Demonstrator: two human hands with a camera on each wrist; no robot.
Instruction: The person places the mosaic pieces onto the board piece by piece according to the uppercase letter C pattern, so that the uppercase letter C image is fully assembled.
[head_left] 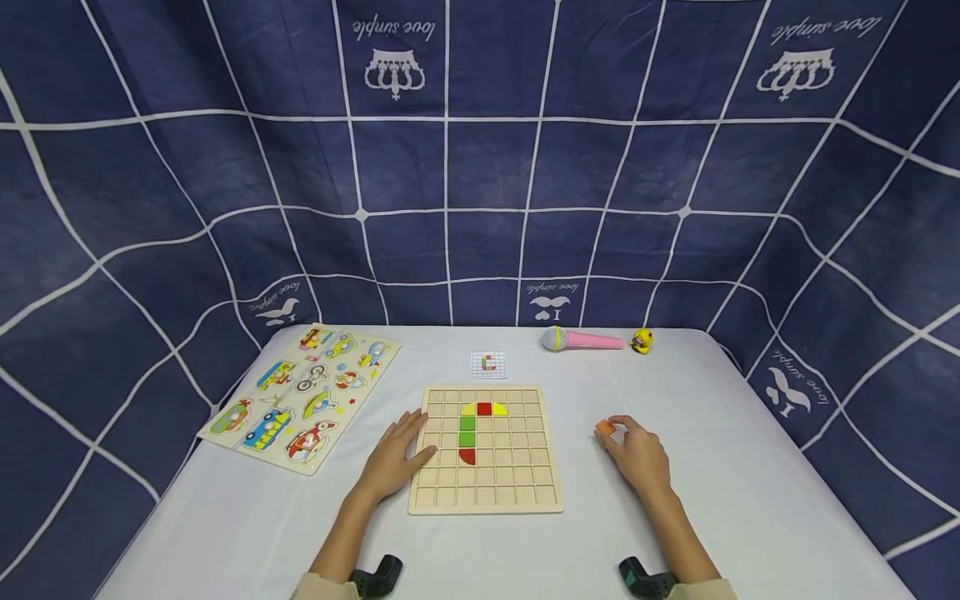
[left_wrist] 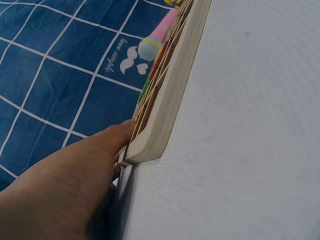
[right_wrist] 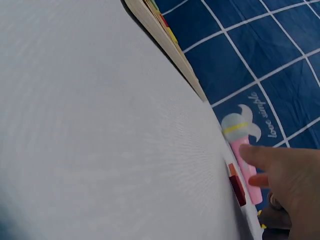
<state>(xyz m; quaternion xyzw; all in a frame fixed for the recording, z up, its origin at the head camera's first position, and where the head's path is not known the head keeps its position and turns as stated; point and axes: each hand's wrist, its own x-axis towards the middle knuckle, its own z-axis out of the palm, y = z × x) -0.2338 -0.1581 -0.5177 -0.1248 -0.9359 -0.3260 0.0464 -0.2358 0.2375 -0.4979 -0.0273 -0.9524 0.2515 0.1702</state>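
Observation:
A wooden grid board (head_left: 486, 492) lies in the middle of the white table, with yellow, red and green pieces (head_left: 468, 429) set in its cells. My left hand (head_left: 396, 460) rests flat with straight fingers on the board's left edge; the left wrist view shows this hand (left_wrist: 65, 190) against the board's corner (left_wrist: 150, 145). Right of the board, my right hand (head_left: 639, 454) pinches a small orange block (head_left: 604, 428) with its fingertips on the table. In the right wrist view the block (right_wrist: 236, 182) lies on the cloth just beside the right hand (right_wrist: 290, 185).
A vehicle puzzle board (head_left: 300, 398) lies at the left. A small pattern card (head_left: 488, 363) sits behind the grid board. A pink toy microphone (head_left: 581, 339) and a yellow duck toy (head_left: 641, 340) lie at the back right. Blue checked cloth surrounds the table.

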